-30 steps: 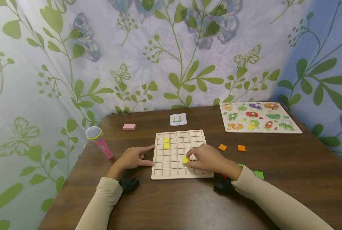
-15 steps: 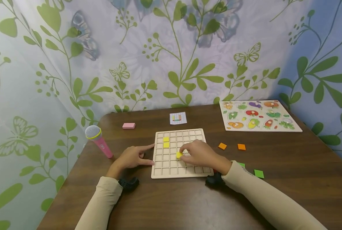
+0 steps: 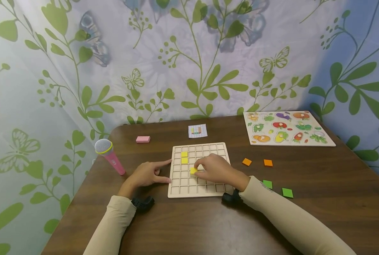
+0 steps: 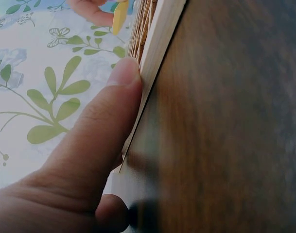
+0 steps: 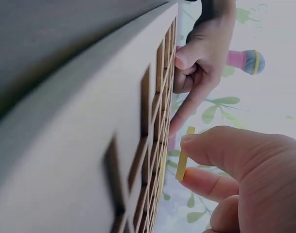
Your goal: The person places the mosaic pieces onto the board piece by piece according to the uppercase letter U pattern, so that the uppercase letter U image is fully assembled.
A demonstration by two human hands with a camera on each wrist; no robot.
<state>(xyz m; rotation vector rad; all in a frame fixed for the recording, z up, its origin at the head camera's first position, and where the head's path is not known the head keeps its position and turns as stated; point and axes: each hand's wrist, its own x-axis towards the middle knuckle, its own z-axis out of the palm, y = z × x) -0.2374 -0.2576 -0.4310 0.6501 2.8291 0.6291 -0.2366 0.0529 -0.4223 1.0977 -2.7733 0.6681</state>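
A wooden grid board (image 3: 195,189) lies flat on the table, with two yellow square tiles (image 3: 184,157) set one below the other in its upper left cells. My right hand (image 3: 216,170) pinches another yellow tile (image 3: 193,170) between thumb and index finger, over the middle of the grid. In the right wrist view the pinched tile (image 5: 184,158) stands on edge, apart from the board. The thumb and index finger of my left hand (image 3: 146,174) stretch out and touch the board's left edge. Up close in the left wrist view, the left thumb (image 4: 101,116) presses the board's side.
Two orange tiles (image 3: 247,162) and two green tiles (image 3: 267,184) lie right of the board. Behind it is a small patterned card (image 3: 197,136). A pink block (image 3: 143,139) and a pink toy microphone (image 3: 113,159) are on the left. A vegetable puzzle (image 3: 288,141) sits back right.
My right hand has moved left and slightly away from me across the grid, carrying the yellow tile. The left hand has stayed at the board's edge.
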